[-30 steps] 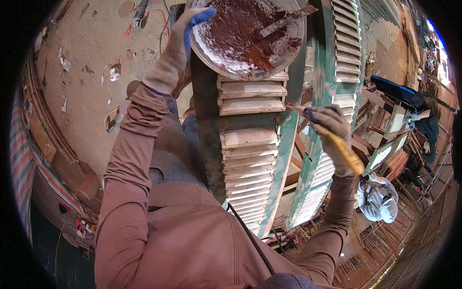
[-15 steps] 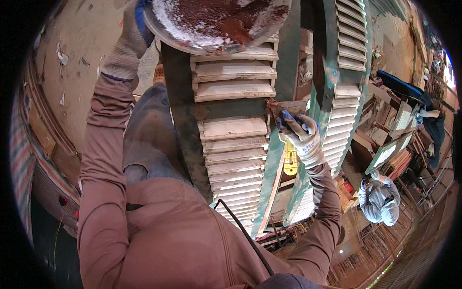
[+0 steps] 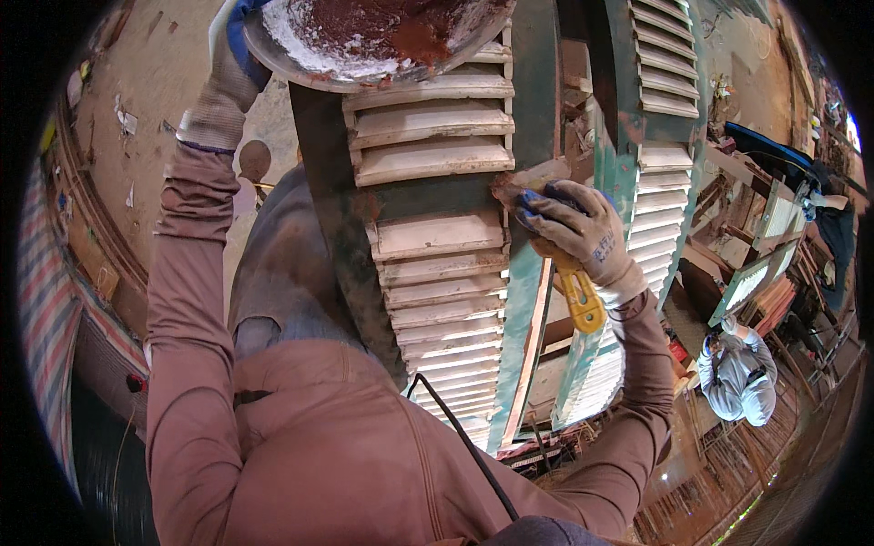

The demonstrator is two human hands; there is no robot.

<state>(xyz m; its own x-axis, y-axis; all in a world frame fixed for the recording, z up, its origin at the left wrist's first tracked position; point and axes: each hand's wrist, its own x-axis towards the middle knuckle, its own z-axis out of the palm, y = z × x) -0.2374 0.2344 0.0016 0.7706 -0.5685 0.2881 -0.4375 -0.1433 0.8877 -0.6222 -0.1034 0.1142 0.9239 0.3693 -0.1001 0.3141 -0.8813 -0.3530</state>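
Observation:
My left hand [image 3: 242, 56], in a grey and blue work glove, grips the side of a round metal bowl [image 3: 314, 78] at the top of the view. Reddish-brown paste [image 3: 387, 25] lies in it, with white powder around the inner wall. My gloved right hand [image 3: 587, 235] is closed around a putty knife with a yellow handle [image 3: 583, 298]. Its broad blade [image 3: 544, 173], smeared with brown paste, rests at the green crossbar and side rail of a louvred shutter [image 3: 442, 202]. The fingers partly hide where blade and wood meet.
Beside it, to the right, stands a second green shutter with pale slats [image 3: 663, 187]. Farther right, a person in light clothing [image 3: 739, 378] crouches near stacked wood and panels. Striped sheeting [image 3: 50, 264] hangs at far left. Litter lies on the dirt floor [image 3: 164, 86].
My right hand has turned, and the knife's handle has swung outward to the right while the blade stays near the same joint. The bowl has shifted slightly left.

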